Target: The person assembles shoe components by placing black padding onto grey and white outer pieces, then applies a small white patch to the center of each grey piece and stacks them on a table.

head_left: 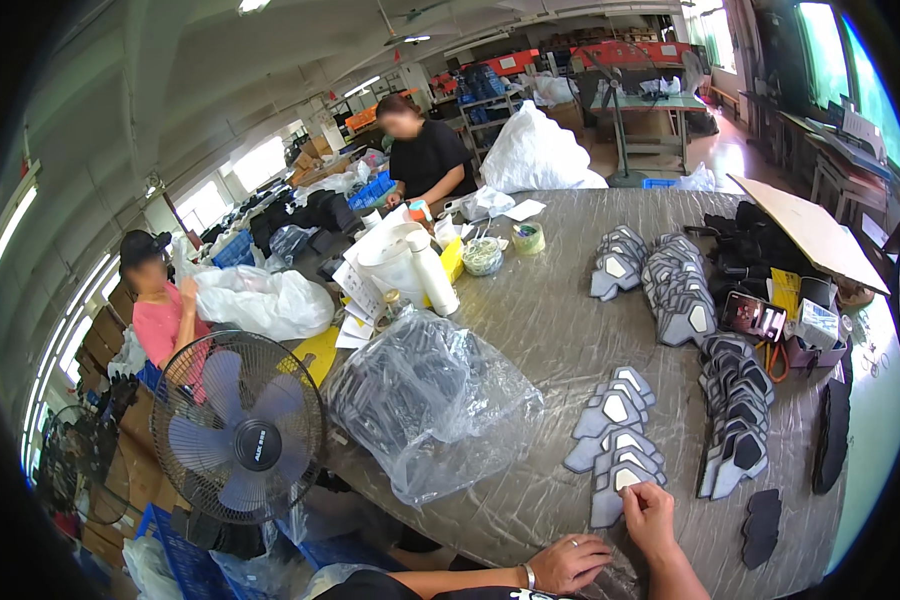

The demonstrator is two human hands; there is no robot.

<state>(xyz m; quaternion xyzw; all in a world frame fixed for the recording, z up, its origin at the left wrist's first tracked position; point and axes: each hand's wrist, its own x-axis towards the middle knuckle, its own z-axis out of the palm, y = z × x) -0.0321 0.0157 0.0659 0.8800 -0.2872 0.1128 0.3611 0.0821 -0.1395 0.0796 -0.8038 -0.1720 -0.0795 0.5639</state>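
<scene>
My right hand pinches the lower edge of a grey shield-shaped piece with a white centre, the nearest one in an overlapping row on the grey table. My left hand, with a ring and a wristband, rests on the table's near edge, fingers curled and nothing visible in it. More rows of the same pieces lie further off and to the right.
A clear plastic bag of dark parts lies left of the rows. A standing fan is at the table's left corner. Two people work at the far side and left. Tape rolls, white bottles, a cardboard sheet and dark flat pieces crowd the table.
</scene>
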